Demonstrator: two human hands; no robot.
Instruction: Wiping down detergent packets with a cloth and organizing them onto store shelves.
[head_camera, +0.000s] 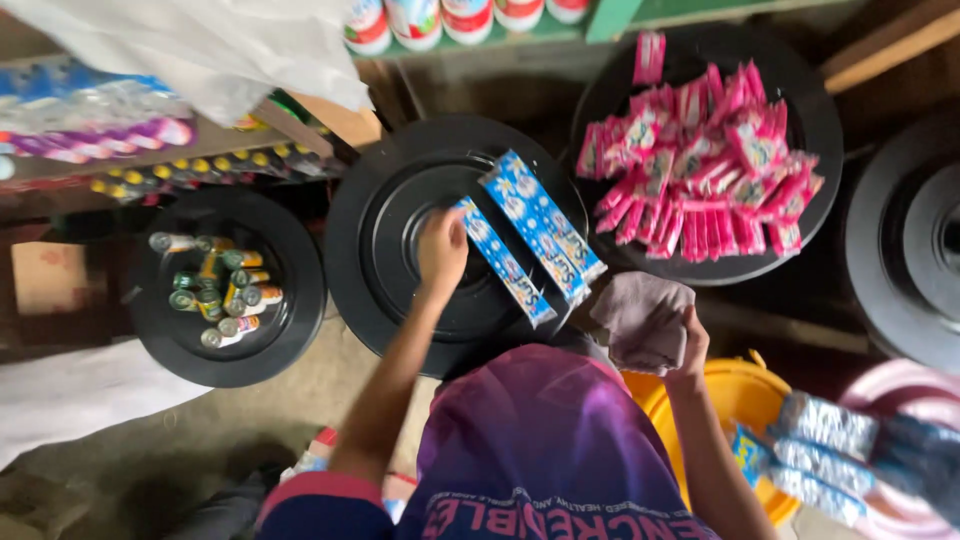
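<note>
Head view, looking down. The left hand (441, 250) rests with curled fingers on the near end of a blue sachet strip (503, 262), apparently pressing or pinching it; a second, wider blue sachet strip (541, 226) lies just beside the first. Both lie slantwise on the middle black round tray (372, 205). The right hand (690, 345), to the right of that tray, has its fingers closed around a crumpled grey-pink cloth (640, 318).

Handling, as a judgement: the strips look light, thin and limp, made of joined glossy packets, likely slippery and apt to fold at the seams; a pinch at one end, or support under the middle, suits them. The cloth is soft and bunches freely.

Packages, by place from the middle tray:
- Right: a black tray (815, 120) heaped with pink sachets (705, 165).
- Left: a black tray (290, 300) holding small green-and-yellow tubes (215, 290).
- Beyond: a shelf with white bottles (440, 20) banded red and green.
- Far left: purple and yellow packets (120, 135) on a rack.
- Near right: silver-blue packets (825, 440) beside a yellow bucket (735, 395).
</note>
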